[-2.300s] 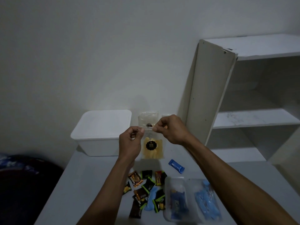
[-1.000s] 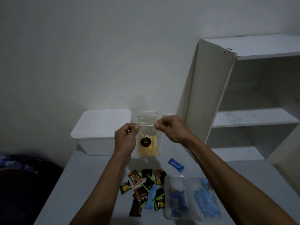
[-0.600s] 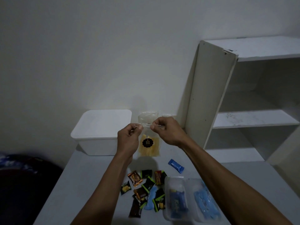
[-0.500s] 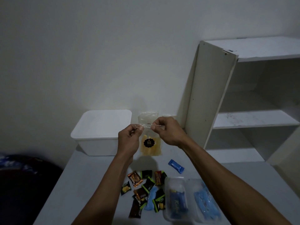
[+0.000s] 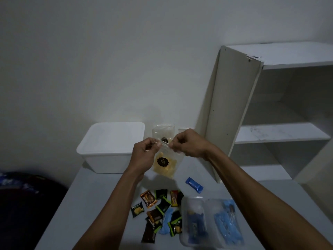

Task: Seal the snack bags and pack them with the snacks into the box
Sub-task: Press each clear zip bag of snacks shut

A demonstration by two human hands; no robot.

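Now both hands pinch snack bag (image 5: 164, 163) top strip: left hand (image 5: 144, 156) fingers, right hand (image 5: 187, 143) fingers at opposite ends; strip runs between, bag hangs below.

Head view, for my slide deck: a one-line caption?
Both hands pinch the top of a clear snack bag above scattered wrapped snacks.

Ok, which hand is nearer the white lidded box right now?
Left. The left hand pinches the snack bag top just right of the white lidded box; the right hand pinches the bag's other corner, farther right.
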